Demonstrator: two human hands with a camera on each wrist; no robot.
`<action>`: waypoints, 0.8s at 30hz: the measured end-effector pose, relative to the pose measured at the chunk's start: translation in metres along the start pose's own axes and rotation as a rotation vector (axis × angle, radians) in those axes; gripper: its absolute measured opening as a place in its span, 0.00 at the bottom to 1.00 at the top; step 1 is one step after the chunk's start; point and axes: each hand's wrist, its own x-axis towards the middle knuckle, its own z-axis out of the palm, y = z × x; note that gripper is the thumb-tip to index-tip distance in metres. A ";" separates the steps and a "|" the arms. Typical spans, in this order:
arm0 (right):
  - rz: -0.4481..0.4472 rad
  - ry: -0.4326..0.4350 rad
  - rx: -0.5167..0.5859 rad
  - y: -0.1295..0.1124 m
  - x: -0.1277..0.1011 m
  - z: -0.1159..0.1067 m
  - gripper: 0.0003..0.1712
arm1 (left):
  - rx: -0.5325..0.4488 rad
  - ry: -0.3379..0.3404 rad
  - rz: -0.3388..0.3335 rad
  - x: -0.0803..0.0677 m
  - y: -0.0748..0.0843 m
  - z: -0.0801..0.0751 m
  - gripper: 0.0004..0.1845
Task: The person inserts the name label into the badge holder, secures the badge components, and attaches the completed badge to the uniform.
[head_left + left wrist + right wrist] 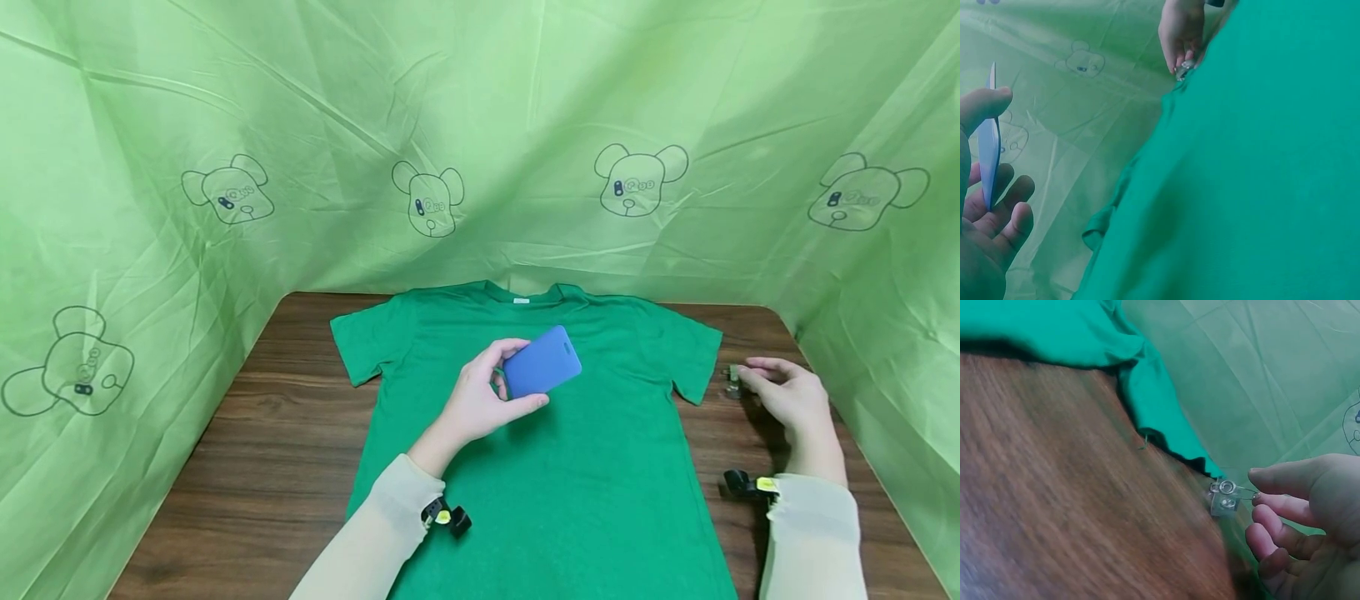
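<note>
My left hand [480,396] grips a flat blue card holder [543,362] above the shirt. The card holder has rounded corners and a small slot at one end. In the left wrist view the card holder [989,147] appears nearly edge-on between thumb and fingers. At the right, my right hand [791,396] pinches a small see-through clip [733,381] near the shirt's right sleeve. In the right wrist view the clip [1225,499] shows metal rings and thin wire ends that reach the fingertips. A green T-shirt [555,475] lies spread flat, collar away from me.
The shirt lies on a dark wood-grain table [277,450], which shows on both sides of it. Green fabric walls [517,83] with printed bear heads enclose the table's back and sides. A strap with a black device [447,517] sits on each wrist.
</note>
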 end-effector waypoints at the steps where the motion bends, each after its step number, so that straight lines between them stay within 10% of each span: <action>1: 0.002 -0.009 -0.013 0.000 0.000 0.000 0.36 | -0.002 0.000 -0.001 0.000 0.000 0.000 0.40; 24: -0.072 -0.036 -0.182 -0.005 0.001 0.010 0.30 | -0.031 -0.007 -0.006 0.000 0.000 0.000 0.40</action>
